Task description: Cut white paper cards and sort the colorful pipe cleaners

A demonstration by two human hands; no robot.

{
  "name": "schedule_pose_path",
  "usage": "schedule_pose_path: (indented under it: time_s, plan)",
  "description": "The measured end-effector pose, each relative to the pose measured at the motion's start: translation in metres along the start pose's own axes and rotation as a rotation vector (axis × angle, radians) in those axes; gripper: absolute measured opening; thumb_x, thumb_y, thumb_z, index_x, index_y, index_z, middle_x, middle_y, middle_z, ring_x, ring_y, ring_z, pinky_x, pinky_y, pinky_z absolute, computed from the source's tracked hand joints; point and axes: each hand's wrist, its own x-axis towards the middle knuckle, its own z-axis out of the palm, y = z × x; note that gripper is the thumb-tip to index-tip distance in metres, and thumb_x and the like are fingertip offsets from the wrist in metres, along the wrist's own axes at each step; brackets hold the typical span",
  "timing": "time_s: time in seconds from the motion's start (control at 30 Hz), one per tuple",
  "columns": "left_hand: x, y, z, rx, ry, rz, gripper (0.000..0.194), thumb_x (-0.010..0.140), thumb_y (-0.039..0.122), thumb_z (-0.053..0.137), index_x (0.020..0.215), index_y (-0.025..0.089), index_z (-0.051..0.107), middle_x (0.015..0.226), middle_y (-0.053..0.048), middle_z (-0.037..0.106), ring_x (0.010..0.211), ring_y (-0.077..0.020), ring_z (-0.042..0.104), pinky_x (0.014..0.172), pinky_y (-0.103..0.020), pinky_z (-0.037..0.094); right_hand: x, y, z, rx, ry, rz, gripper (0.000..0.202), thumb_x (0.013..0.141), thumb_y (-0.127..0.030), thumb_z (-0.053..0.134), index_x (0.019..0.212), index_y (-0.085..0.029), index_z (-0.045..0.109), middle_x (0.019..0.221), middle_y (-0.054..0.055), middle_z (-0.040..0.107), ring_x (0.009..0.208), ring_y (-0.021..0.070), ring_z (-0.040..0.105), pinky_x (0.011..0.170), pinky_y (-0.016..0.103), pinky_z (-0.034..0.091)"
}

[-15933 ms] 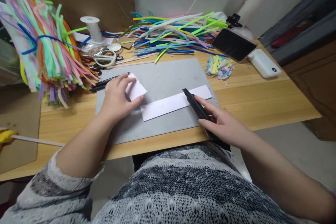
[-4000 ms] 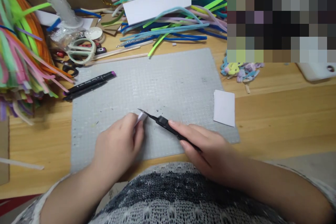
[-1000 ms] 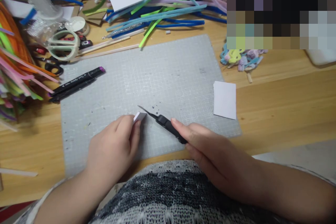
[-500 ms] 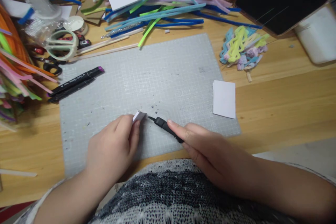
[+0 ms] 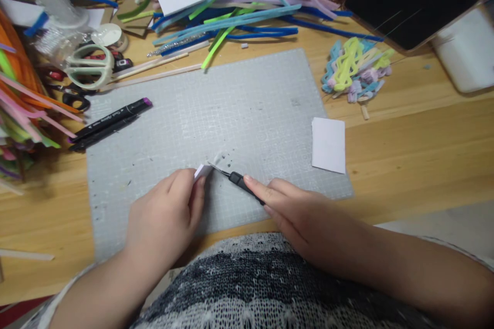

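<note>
While the near edge of the table [image 5: 405,159] runs close to the wearer's knit top [image 5: 239,277], a grey cutting mat [image 5: 231,103] stretches ahead of both hands, giving them a broad gridded run up to the fuzzy stems [image 5: 247,25] heaped along the far side. On the right, a white card [image 5: 328,145] straddles the mat's edge, partly on the wood; on the left, two black pens [image 5: 113,119] lie across its corner.

Low over the mat, the left hand [image 5: 164,213] is curled, its grip narrow, pinching a small white piece [image 5: 200,170] between thumb and fingers. From the other side, the right hand [image 5: 297,211] wraps a black knife [image 5: 245,183], index finger laid along the handle. Its slim blade points at the white piece's end; whether they touch, I can't tell.

That piece looks flat, thick-edged and smooth. Dark specks dot the mat beyond the blade, and the top is an openwork knit in grey and white bands.
</note>
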Motion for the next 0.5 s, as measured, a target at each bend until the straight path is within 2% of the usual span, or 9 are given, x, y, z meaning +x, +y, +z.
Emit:
schedule_pose_path:
  time_s: [0.17,0.37,0.5]
  plan:
    - [0.0000,-0.0009,0.0006,0.007,0.003,-0.003,0.028,0.092,0.036,0.038,0.070,0.020,0.047,0.058,-0.001,0.050,0.052,-0.0144,0.047,0.047,-0.026,0.023,0.0013,0.0020,0.0006,0.007,0.017,-0.009,0.061,0.083,-0.003,0.036,0.143,-0.007,0.034,0.115,0.019,0.062,0.089,0.0201,0.064,0.073,0.034,0.057]
    - [-0.0002,-0.0040,0.0033,-0.002,0.070,0.039,0.026,0.091,0.034,0.042,0.069,0.021,0.046,0.056,0.000,0.049,0.049,-0.0135,0.045,0.046,-0.025,0.024,-0.0039,0.0066,0.0003,0.152,0.133,-0.026,0.056,0.091,-0.012,0.037,0.146,-0.013,0.028,0.129,0.015,0.056,0.114,0.0217,0.057,0.095,0.039,0.050]
    - [-0.0011,-0.0054,0.0031,-0.048,0.112,0.069,0.021,0.090,0.031,0.044,0.073,0.020,0.051,0.060,0.000,0.054,0.049,-0.0128,0.047,0.046,-0.026,0.027,-0.0067,0.0065,-0.0002,0.226,0.143,-0.058,0.057,0.091,-0.014,0.038,0.147,-0.016,0.027,0.129,0.013,0.056,0.115,0.0216,0.056,0.096,0.038,0.049]
